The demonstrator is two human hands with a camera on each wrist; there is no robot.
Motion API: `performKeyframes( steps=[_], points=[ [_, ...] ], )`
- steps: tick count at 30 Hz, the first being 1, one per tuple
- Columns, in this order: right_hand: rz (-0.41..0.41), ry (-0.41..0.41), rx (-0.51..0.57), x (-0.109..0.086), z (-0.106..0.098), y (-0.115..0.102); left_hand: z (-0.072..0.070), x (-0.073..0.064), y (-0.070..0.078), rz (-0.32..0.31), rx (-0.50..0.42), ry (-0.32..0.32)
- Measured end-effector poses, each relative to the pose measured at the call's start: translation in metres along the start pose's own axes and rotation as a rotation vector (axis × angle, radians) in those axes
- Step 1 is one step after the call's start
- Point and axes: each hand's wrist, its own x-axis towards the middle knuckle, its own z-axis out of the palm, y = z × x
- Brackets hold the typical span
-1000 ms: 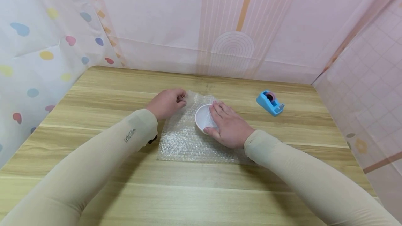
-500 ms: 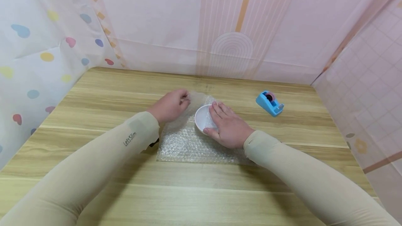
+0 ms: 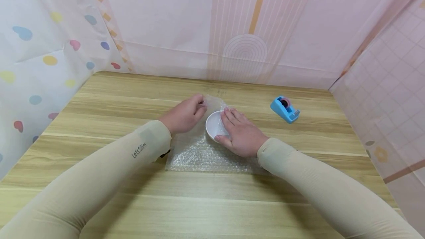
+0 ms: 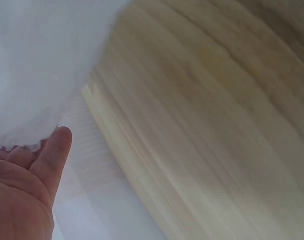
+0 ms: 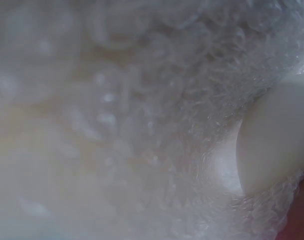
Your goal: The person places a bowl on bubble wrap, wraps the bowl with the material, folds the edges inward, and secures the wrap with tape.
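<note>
A white bowl [image 3: 214,124], hollow side up, sits on a sheet of clear bubble wrap [image 3: 196,158] in the head view. My right hand [image 3: 244,134] lies flat over the bowl's right half, fingers extended, pressing a folded-over part of the wrap into it. At the bowl's far left, my left hand [image 3: 183,115] pinches the wrap's far left edge and lifts it. The left wrist view has that hand [image 4: 29,187] with the raised sheet [image 4: 39,65] at its fingertips. Close up in the right wrist view, bubble wrap [image 5: 142,105] surrounds the pale bowl side [image 5: 279,137].
A blue tape dispenser [image 3: 285,109] with a pink roll stands right of the bowl, farther back. The wooden table [image 3: 212,209] meets patterned wall sheets [image 3: 166,17] at the back and sides.
My left hand has moved slightly right toward the bowl, drawing the wrap's far left edge up and inward. The right hand and bowl stay in place.
</note>
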Motion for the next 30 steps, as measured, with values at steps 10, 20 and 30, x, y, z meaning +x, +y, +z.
performKeyframes(
  steps=[10, 20, 30],
  points=[
    [-0.007, 0.001, 0.004, 0.0, 0.001, 0.001, 0.005, -0.006, 0.014, 0.067, -0.003, -0.045],
    [-0.023, 0.023, 0.021, 0.0, 0.003, 0.002, 0.015, -0.008, 0.022, 0.126, 0.053, -0.108],
    [0.003, 0.039, 0.226, 0.001, 0.003, 0.007, 0.022, -0.011, 0.025, 0.142, 0.167, -0.145]
  ],
)
